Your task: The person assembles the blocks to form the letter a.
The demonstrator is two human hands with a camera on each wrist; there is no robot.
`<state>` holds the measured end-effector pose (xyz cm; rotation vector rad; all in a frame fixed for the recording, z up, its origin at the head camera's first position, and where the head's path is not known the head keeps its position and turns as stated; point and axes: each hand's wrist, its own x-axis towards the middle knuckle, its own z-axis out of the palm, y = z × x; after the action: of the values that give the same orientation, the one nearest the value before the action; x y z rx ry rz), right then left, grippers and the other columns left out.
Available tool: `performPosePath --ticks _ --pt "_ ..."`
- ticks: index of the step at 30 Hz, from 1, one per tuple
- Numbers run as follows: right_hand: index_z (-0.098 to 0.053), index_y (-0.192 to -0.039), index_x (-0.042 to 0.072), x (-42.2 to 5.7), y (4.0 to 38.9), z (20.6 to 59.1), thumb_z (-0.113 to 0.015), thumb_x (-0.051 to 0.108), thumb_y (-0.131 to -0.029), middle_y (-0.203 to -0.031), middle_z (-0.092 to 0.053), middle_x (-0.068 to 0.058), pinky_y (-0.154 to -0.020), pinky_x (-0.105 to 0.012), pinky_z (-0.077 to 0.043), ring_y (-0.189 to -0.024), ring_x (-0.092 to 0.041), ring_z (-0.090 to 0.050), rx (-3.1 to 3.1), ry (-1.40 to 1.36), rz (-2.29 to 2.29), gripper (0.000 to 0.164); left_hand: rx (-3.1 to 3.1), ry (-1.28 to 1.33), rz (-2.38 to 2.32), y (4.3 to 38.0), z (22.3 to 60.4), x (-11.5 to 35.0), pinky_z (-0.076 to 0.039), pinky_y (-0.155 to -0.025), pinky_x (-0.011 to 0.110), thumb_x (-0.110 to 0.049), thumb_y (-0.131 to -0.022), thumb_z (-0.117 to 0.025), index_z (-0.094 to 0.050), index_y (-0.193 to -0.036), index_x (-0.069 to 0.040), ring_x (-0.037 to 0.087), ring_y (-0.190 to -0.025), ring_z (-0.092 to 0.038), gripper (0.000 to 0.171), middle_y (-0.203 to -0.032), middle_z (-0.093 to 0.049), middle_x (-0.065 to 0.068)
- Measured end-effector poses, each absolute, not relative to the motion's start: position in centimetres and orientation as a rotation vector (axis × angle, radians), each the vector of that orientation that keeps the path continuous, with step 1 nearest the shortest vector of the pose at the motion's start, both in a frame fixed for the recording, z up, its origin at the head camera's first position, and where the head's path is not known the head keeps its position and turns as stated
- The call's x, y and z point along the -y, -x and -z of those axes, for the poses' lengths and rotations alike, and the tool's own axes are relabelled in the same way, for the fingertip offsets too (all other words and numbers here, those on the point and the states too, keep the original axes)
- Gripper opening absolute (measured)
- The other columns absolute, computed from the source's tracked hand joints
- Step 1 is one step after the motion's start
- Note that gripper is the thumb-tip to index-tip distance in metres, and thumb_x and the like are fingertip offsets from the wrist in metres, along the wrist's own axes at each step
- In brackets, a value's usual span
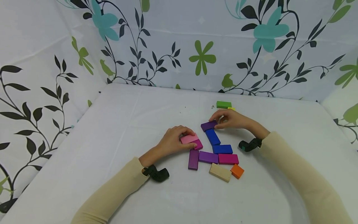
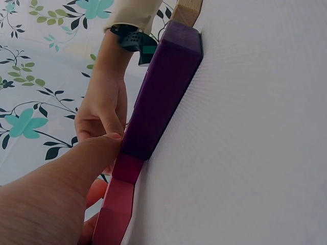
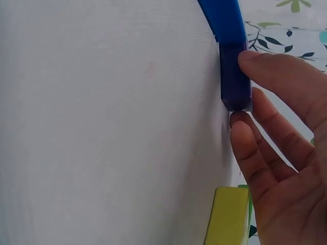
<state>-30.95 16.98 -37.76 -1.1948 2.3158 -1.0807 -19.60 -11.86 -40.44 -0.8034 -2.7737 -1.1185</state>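
Observation:
My left hand (image 1: 174, 140) curls around a light pink block (image 1: 189, 138) and the magenta block (image 1: 199, 144) against it. Its thumb lies along the magenta block, close to an upright-lying purple block (image 1: 193, 160), large in the left wrist view. At the upper end of the row, my right hand (image 1: 233, 119) pinches a dark purple block (image 1: 208, 125) between thumb and fingers. The right wrist view shows that thumb (image 3: 276, 69) on the block's side. Touching the dark purple block is a blue block (image 1: 213, 137), followed by a second blue block (image 1: 222, 149).
Below lie a violet block (image 1: 208, 157), a crimson block (image 1: 228, 159), a beige block (image 1: 220, 172) and an orange block (image 1: 237, 171). Beyond my right hand are a green block (image 1: 223, 105) and a yellow block (image 3: 227, 217). Patterned cloth (image 1: 167, 31) hangs behind the white table (image 1: 139, 109).

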Motion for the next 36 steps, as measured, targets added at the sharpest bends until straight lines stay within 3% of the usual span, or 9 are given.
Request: performPosePath --ticks 14,25,36 --pt "-0.065 -0.121 -0.001 -16.4 30.7 37.4 -0.074 0.001 -0.084 -0.118 -0.063 -0.016 -0.082 -0.029 -0.052 -0.096 -0.026 -0.056 -2.380 1.179 0.974 0.039 2.768 0.802 1.119 19.6 40.3 11.8 -0.039 -0.097 0.045 -0.035 -0.080 -0.080 -0.068 -0.112 -0.018 0.016 -0.107 -0.057 0.038 -0.110 -0.067 -0.001" --pt "-0.064 -0.120 -0.003 -16.3 30.7 37.4 -0.071 0.000 -0.086 -0.119 -0.061 -0.018 -0.089 -0.043 -0.052 -0.100 -0.028 -0.057 -2.383 1.183 0.952 0.035 2.762 0.811 1.121 19.5 40.3 11.8 -0.040 -0.095 0.044 -0.034 -0.080 -0.080 -0.069 -0.112 -0.017 0.017 -0.106 -0.057 0.038 -0.110 -0.067 0.000" --pt "-0.063 -0.122 -0.002 -16.8 31.8 37.7 -0.073 -0.001 -0.084 -0.120 -0.060 -0.019 -0.091 -0.048 -0.051 -0.098 -0.029 -0.059 -2.483 1.244 1.053 0.039 2.778 0.812 1.112 19.4 40.1 11.8 -0.039 -0.097 0.045 -0.036 -0.081 -0.079 -0.068 -0.113 -0.017 0.017 -0.107 -0.057 0.039 -0.110 -0.067 -0.001"
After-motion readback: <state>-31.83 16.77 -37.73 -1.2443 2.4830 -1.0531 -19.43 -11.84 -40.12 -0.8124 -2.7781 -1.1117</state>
